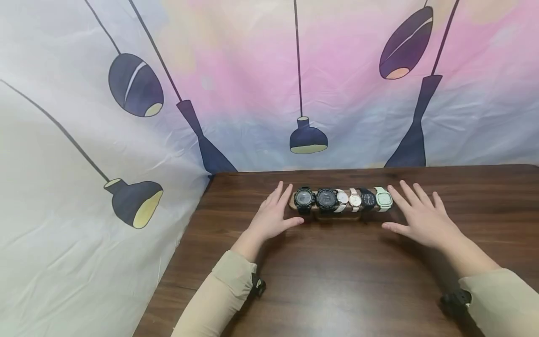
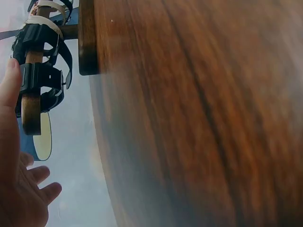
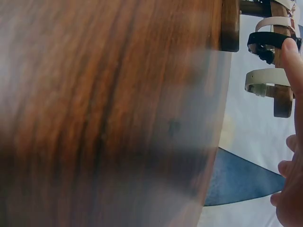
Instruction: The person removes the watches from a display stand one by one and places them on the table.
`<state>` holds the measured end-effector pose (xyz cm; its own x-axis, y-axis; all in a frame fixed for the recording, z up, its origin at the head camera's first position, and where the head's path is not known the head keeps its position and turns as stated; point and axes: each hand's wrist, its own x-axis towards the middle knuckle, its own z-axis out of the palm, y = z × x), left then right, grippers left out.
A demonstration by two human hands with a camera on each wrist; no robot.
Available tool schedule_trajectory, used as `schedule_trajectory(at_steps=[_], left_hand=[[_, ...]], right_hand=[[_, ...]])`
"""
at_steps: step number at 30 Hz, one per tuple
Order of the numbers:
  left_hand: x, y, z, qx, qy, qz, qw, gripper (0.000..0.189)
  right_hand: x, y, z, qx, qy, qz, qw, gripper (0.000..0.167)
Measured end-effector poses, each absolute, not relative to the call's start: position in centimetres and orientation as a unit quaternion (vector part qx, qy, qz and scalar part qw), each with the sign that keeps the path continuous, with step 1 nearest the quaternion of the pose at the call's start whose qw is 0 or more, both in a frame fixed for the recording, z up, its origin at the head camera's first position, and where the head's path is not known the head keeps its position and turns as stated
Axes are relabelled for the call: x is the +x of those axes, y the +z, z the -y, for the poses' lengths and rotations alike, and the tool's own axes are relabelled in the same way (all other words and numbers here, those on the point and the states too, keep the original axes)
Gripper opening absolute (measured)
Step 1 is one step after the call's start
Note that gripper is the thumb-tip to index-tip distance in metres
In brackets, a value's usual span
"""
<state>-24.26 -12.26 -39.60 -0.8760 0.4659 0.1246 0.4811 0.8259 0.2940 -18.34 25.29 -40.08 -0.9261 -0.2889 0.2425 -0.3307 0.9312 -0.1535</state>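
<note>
A wooden T-bar watch stand point(image 1: 291, 201) near the table's back edge carries several watches in a row. From left to right sit two bulky black digital watches point(image 1: 304, 198), one with a white strap, one with a pale pink strap point(image 1: 355, 200), a black one point(image 1: 368, 199) and a mint green one point(image 1: 383, 199). My left hand point(image 1: 271, 213) is spread beside the stand's left end, holding nothing. At the other end my right hand point(image 1: 425, 217) has its fingers extended near the mint green watch. Whether either hand touches the stand cannot be told. The wrist views show the stand's base point(image 2: 88, 42) on the table.
The dark wooden table point(image 1: 328, 271) stretches in front of the stand. Behind it and on the left hangs a cloth backdrop point(image 1: 236, 61) printed with dark pendant lamps. Each wrist wears a black strap-on device point(image 1: 258, 284) below a rolled beige sleeve point(image 1: 236, 276).
</note>
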Motion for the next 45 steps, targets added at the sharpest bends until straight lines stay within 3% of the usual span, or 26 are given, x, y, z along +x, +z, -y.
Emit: schedule_trajectory(at_steps=[9, 19, 33, 45], left_hand=[[-24.5, -40.0, 11.6, -0.269, -0.247, 0.931, 0.020, 0.089], [-24.5, -40.8, 10.3, -0.221, -0.344, 0.912, -0.047, 0.091], [-24.9, -41.2, 9.5, -0.201, -0.410, 0.889, -0.023, 0.089], [-25.4, -41.7, 9.3, -0.210, -0.433, 0.876, -0.024, 0.074]], right_hand=[[-19.0, -40.3, -25.0, 0.180, 0.171, 0.960, 0.127, 0.096], [-19.3, -40.6, -24.9, 0.191, 0.259, 0.943, 0.077, 0.094], [-20.0, -40.5, -24.8, 0.186, 0.264, 0.942, 0.089, 0.070], [-20.8, -40.3, -24.8, 0.158, 0.306, 0.936, 0.067, 0.068]])
